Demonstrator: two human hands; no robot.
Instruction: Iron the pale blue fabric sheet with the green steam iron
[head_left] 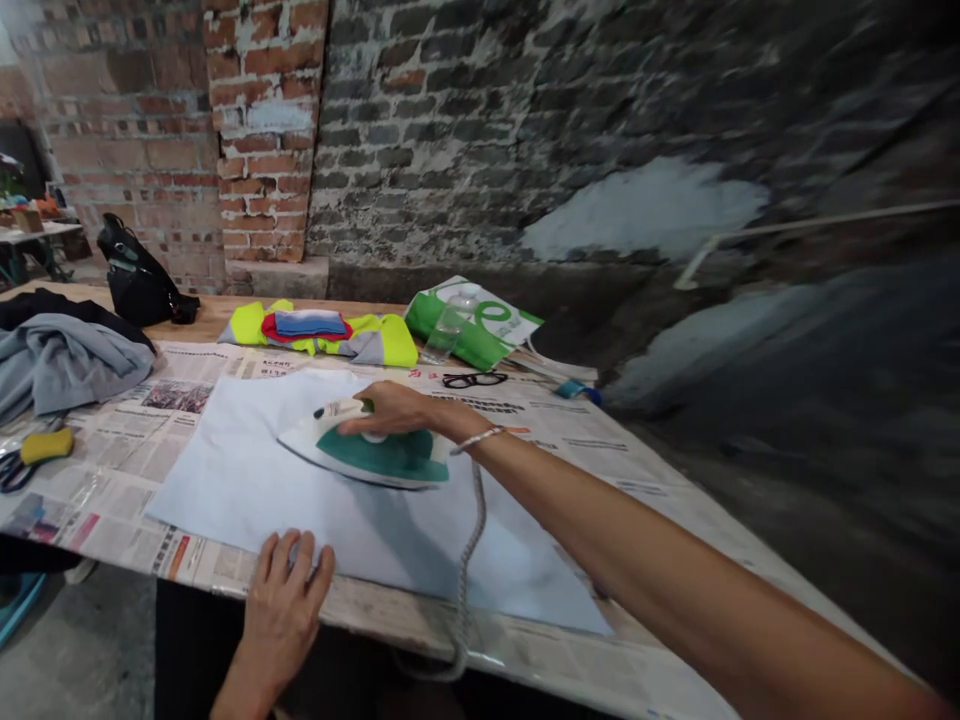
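A white and teal steam iron [379, 450] rests on a pale blue cloth [247, 480] spread flat over newspaper. My right hand [394, 410] is wrapped around the iron's handle, with a thin bracelet on the wrist. My left hand [289, 580] lies at the cloth's near edge, its fingers spread and pressing down on the fabric. The iron's braided grey cord [469, 570] drops from the rear of the iron over the table's front edge. The iron's soleplate is hidden against the cloth.
Newspaper [150, 450] covers a wooden table. On it lie a grey garment, yellow-handled scissors, black glasses, a folded hi-vis vest with folded cloths, a green bag and a plastic bottle. A black bag stands at the back left. Brick walls rise behind the table.
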